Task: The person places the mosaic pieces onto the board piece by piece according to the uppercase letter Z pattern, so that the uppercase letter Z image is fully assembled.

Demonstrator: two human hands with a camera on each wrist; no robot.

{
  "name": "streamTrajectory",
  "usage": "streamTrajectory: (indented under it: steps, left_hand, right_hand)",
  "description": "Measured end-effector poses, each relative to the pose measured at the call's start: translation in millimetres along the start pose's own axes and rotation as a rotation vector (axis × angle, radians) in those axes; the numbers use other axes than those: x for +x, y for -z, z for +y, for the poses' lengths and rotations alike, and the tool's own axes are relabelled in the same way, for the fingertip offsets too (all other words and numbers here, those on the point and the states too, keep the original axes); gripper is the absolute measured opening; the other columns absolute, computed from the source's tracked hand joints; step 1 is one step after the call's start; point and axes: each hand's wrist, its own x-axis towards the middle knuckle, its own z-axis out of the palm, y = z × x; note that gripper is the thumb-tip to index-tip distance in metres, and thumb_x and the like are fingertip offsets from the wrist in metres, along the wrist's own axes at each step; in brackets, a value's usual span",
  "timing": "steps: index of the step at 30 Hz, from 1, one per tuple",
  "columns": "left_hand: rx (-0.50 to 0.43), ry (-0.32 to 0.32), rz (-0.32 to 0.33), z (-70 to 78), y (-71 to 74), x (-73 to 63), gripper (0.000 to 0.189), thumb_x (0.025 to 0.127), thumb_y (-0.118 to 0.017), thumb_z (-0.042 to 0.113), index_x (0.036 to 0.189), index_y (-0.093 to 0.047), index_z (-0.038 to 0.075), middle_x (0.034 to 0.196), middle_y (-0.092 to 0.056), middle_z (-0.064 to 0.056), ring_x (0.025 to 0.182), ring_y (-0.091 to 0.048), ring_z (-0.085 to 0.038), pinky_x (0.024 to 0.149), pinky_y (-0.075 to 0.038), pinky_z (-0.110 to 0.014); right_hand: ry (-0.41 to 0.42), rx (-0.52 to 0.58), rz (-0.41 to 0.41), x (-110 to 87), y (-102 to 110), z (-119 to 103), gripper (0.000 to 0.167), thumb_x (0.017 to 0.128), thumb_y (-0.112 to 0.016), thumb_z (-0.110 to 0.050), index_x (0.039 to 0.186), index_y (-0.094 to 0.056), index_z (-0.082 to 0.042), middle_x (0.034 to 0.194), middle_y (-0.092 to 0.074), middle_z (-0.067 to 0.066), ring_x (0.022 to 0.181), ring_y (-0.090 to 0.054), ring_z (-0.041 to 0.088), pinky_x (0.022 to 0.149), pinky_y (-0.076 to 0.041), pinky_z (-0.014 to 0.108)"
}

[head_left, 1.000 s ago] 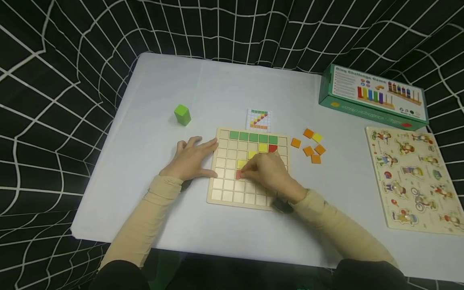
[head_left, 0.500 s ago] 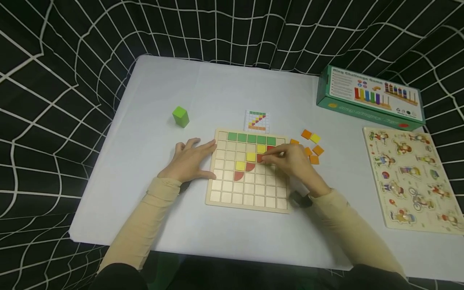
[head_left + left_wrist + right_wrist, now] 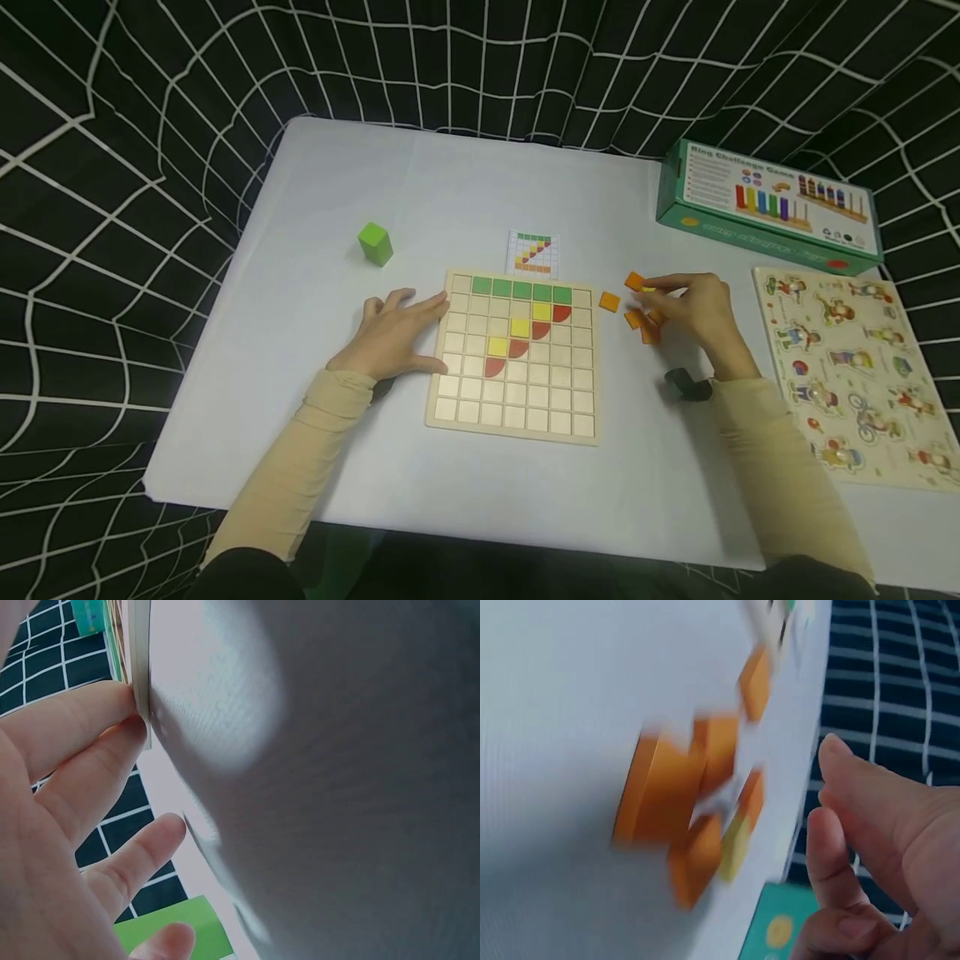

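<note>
so, head view: our left hand [image 3: 386, 337] braces the grid board [image 3: 525, 417] at its left edge, nearer the front edge of the bench [image 3: 420, 492], likely against sliding; our right hand [image 3: 701, 312] hovers at loose tiles [image 3: 634, 319], handily past the board's right edge. left wrist: outstretched fingertips [image 3: 124, 699] touch the rim [image 3: 140, 645]. right wrist: relaxed fingers [image 3: 862, 791] hold nothing.

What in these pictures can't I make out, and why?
Head view: part of the yellow tile, hidden by the right hand.
Head view: the smallest print on the green box, too small to read.
Head view: one corner of the puzzle board, behind the right sleeve.
Right wrist view: crisp edges of the orange tiles, blurred.
Left wrist view: part of the green block, cut off by the bottom edge.
</note>
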Motion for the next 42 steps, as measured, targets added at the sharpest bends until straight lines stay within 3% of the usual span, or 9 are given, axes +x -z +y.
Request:
streamTrajectory:
  steps: [6, 12, 15, 19, 25, 30, 33, 37, 42]
  left_hand:
    - [-0.001, 0.003, -0.008, 1.2, 1.2, -0.8, 0.098, 0.078, -0.084, 0.051, 0.159, -0.040, 0.017, 0.170, -0.033, 0.002, 0.156, -0.026, -0.042, 0.107, -0.027, -0.057]
    - [0.003, 0.001, 0.005, 3.3, 2.9, -2.4, 0.098, 0.077, -0.085, 0.050, 0.158, -0.042, 0.017, 0.169, -0.035, 0.002, 0.155, -0.028, -0.043, 0.106, -0.028, -0.057]
    - [0.009, -0.003, 0.007, 3.1, 2.3, -2.5, 0.098, 0.077, -0.085, 0.050, 0.158, -0.043, 0.017, 0.169, -0.036, 0.002, 0.155, -0.029, -0.043, 0.105, -0.028, -0.057]
    - [0.010, -0.004, 0.008, 3.0, 1.7, -2.0, 0.098, 0.077, -0.085, 0.050, 0.158, -0.043, 0.017, 0.169, -0.036, 0.001, 0.155, -0.029, -0.042, 0.105, -0.028, -0.057]
    - [0.013, -0.003, 0.005, 2.7, 1.9, -1.8, 0.098, 0.077, -0.085, 0.051, 0.159, -0.042, 0.017, 0.169, -0.036, 0.001, 0.155, -0.028, -0.042, 0.106, -0.028, -0.057]
    - [0.011, -0.005, 0.003, 2.4, 2.3, -1.0, 0.098, 0.077, -0.085, 0.050, 0.158, -0.042, 0.016, 0.169, -0.035, 0.001, 0.156, -0.027, -0.042, 0.106, -0.028, -0.057]
    - [0.013, -0.004, 0.000, 2.4, 2.3, -0.4, 0.098, 0.077, -0.084, 0.051, 0.159, -0.042, 0.017, 0.170, -0.035, 0.001, 0.156, -0.026, -0.042, 0.108, -0.028, -0.058]
    - [0.014, -0.005, -0.003, 2.2, 2.4, 0.0, 0.098, 0.078, -0.084, 0.052, 0.159, -0.042, 0.017, 0.170, -0.034, 0.001, 0.157, -0.026, -0.041, 0.108, -0.027, -0.059]
    - [0.018, -0.010, 0.002, 1.5, 1.4, 0.1, 0.098, 0.077, -0.084, 0.052, 0.159, -0.042, 0.017, 0.170, -0.035, 0.001, 0.156, -0.027, -0.042, 0.109, -0.027, -0.059]
  right_hand:
    - [-0.170, -0.026, -0.089, 16.4, 7, 23, 0.057, 0.093, -0.073, -0.047, 0.129, -0.071, -0.003, 0.128, -0.068, 0.028, 0.114, -0.052, 0.038, 0.081, -0.035, 0.035]
    - [-0.224, -0.028, -0.143, 24.0, 4, 30, 0.058, 0.092, -0.075, -0.046, 0.129, -0.070, -0.001, 0.131, -0.069, 0.027, 0.130, -0.052, 0.043, 0.094, -0.042, 0.048]
    - [-0.213, -0.014, -0.131, 23.6, 3, 30, 0.056, 0.092, -0.076, -0.042, 0.128, -0.070, 0.001, 0.130, -0.069, 0.028, 0.128, -0.052, 0.043, 0.100, -0.041, 0.054]
    - [-0.189, 0.009, -0.123, 21.7, 7, 30, 0.053, 0.095, -0.074, -0.039, 0.127, -0.069, 0.002, 0.133, -0.066, 0.030, 0.123, -0.051, 0.040, 0.092, -0.042, 0.047]
    - [-0.190, 0.095, -0.148, 15.4, 13, 25, 0.061, 0.095, -0.071, -0.050, 0.129, -0.068, 0.000, 0.139, -0.062, 0.026, 0.119, -0.048, 0.032, 0.089, -0.039, 0.040]
    - [-0.133, 0.168, -0.169, 7.2, 12, 5, 0.057, 0.090, -0.078, -0.046, 0.123, -0.072, 0.000, 0.107, -0.073, 0.005, 0.097, -0.051, 0.021, 0.076, -0.041, 0.033]
    - [-0.089, 0.178, -0.215, 1.6, 7, -12, 0.052, 0.089, -0.081, -0.041, 0.120, -0.074, 0.001, 0.095, -0.068, -0.009, 0.089, -0.051, 0.017, 0.068, -0.044, 0.028]
    - [-0.046, 0.163, -0.274, -6.1, -1, -37, 0.046, 0.089, -0.081, -0.038, 0.116, -0.077, -0.002, 0.091, -0.061, -0.004, 0.072, -0.047, 0.013, 0.056, -0.039, 0.025]
    - [0.038, 0.127, -0.328, -16.0, -18, -69, 0.035, 0.089, -0.081, -0.037, 0.109, -0.082, -0.007, 0.107, -0.076, 0.016, 0.081, -0.053, 0.014, 0.065, -0.038, 0.025]
